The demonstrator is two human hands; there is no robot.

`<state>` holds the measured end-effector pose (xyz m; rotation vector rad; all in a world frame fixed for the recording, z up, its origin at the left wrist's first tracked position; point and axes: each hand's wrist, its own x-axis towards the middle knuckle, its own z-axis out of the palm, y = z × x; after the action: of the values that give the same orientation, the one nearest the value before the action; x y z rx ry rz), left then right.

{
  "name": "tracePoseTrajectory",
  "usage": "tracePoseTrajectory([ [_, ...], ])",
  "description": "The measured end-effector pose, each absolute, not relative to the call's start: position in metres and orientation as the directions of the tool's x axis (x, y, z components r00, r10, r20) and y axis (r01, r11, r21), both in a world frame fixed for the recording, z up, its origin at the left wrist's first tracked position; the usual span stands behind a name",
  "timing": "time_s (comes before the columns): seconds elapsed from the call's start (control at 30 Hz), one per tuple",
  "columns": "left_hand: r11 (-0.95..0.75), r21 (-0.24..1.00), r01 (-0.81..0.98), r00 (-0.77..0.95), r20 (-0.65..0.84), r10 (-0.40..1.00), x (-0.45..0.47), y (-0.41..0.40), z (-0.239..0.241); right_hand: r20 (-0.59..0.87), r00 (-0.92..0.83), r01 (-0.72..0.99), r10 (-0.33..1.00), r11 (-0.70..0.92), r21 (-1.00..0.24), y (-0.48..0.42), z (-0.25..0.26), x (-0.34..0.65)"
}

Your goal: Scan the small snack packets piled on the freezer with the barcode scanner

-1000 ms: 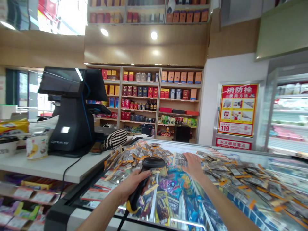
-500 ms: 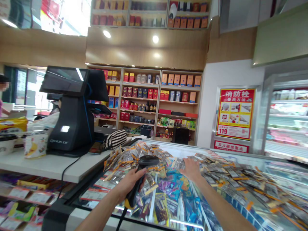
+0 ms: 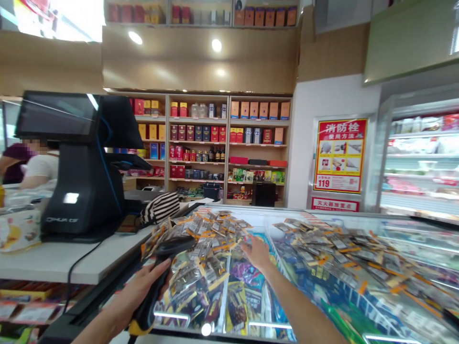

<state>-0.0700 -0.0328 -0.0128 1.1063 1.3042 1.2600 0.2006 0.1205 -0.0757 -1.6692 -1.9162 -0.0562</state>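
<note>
In my left hand (image 3: 148,282) is a black barcode scanner (image 3: 175,246) with a yellow-trimmed grip end, its head angled over the left pile. My right hand (image 3: 256,251) reaches over the glass-topped freezer (image 3: 287,215), fingers stretched out at the right edge of that pile; no packet shows in it. Small clear snack packets (image 3: 204,234) with orange edges make up the left pile. Another heap of similar packets (image 3: 344,248) is spread over the glass to the right. Under the glass lie colourful bags (image 3: 238,306).
A black point-of-sale terminal (image 3: 79,191) stands on the white counter (image 3: 86,258) at left, its cable hanging over the edge. Beside it is a black-and-white striped item (image 3: 161,208). Behind the terminal are people (image 3: 41,165). Shelves of boxes (image 3: 199,134) line the back wall.
My view has turned slightly right. My right hand has moved left to the left pile, away from the packet at its fingertips. The scanner has moved left and tilted in my left hand.
</note>
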Motion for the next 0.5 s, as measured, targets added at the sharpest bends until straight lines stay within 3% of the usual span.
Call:
tracePoseTrajectory([
  [0.07,0.057,0.998,-0.025,-0.066,-0.059,0.996,-0.065,-0.026,-0.017,0.477,0.007,0.941,0.879,0.155,-0.300,0.119,-0.071,0.234],
  [0.27,0.011,0.999,0.036,0.043,-0.013,0.999,-0.044,-0.010,-0.024,0.544,0.309,0.951,0.780,-0.249,-0.184,0.103,-0.056,0.360],
  [0.5,0.007,0.992,0.126,0.172,-0.029,0.985,-0.014,-0.009,-0.014,0.531,0.180,0.978,0.828,-0.207,-0.009,0.078,-0.070,0.384],
])
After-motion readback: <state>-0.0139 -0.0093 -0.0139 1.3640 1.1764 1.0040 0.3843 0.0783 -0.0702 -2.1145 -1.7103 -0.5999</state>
